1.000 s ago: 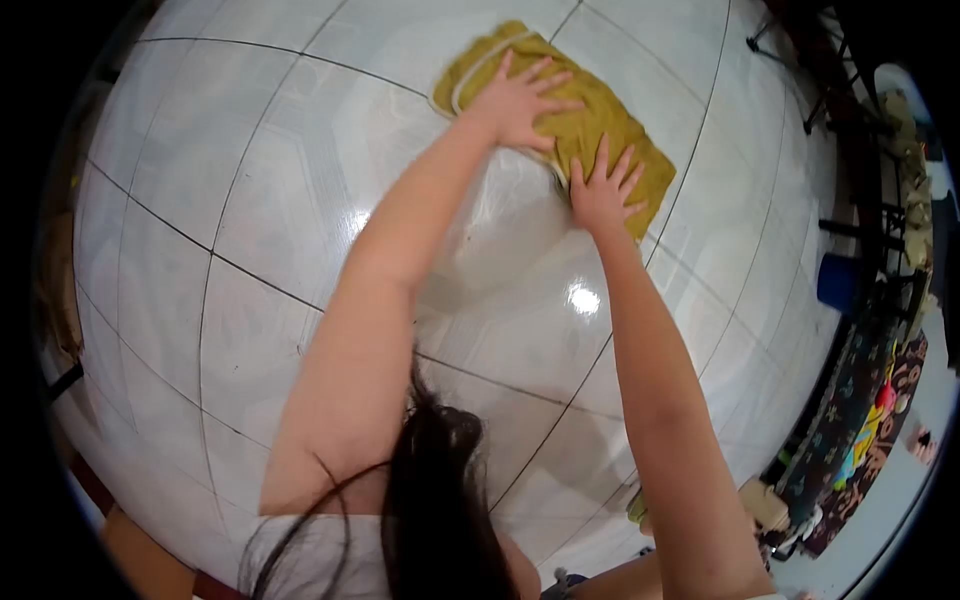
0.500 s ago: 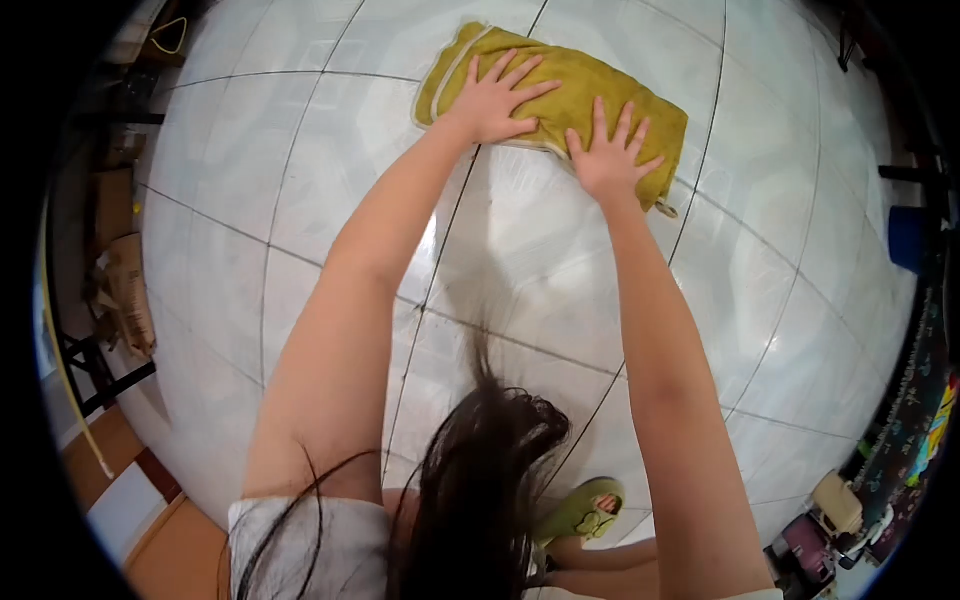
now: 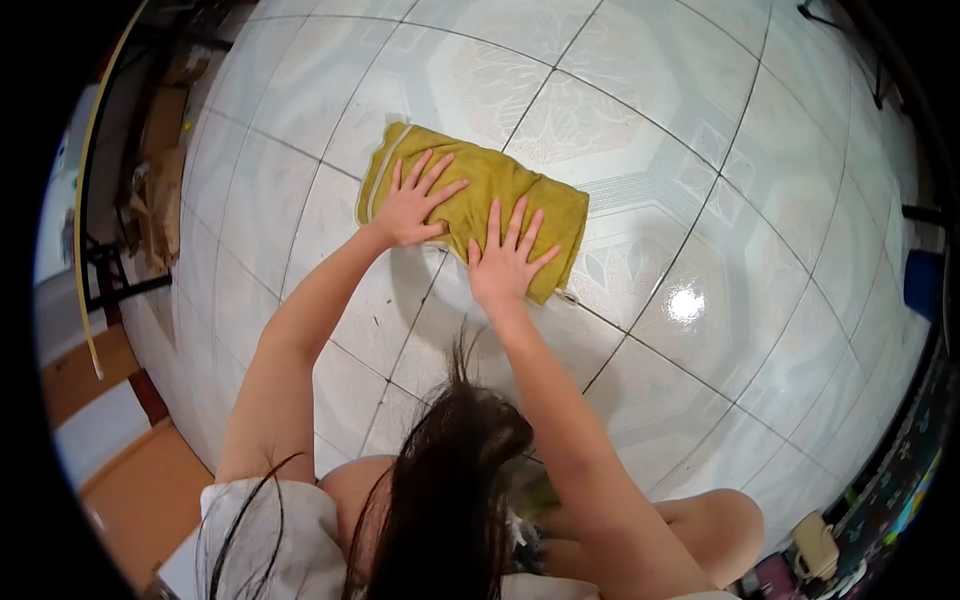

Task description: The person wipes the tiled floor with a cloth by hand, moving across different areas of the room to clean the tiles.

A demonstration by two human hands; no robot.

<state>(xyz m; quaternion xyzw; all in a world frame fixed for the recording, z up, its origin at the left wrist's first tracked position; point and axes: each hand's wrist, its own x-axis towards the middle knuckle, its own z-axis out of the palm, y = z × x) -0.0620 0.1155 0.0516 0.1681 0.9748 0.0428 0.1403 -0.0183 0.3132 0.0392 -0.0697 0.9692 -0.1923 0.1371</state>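
A folded yellow-green towel [image 3: 480, 175] with pale edging lies on the tiled floor ahead of me. On its left part my left hand [image 3: 412, 208] is pressed flat, fingers spread. My right hand [image 3: 507, 258] rests the same way on the right part of the towel, near its front edge. Neither hand grips the fabric. A small loop sticks out at the towel's right corner. The parts of the towel beneath my palms are hidden.
White patterned tiles [image 3: 640, 130] with dark joints surround the towel. Cardboard [image 3: 160, 210] and a dark metal frame stand at left, with a brown box [image 3: 150, 490] nearer me. A blue container [image 3: 921, 283] is at the right edge, bags [image 3: 815, 548] at lower right.
Both hands and the towel have come closer to my body and further left in view. My arms are more bent, and a bare knee now shows at lower right.
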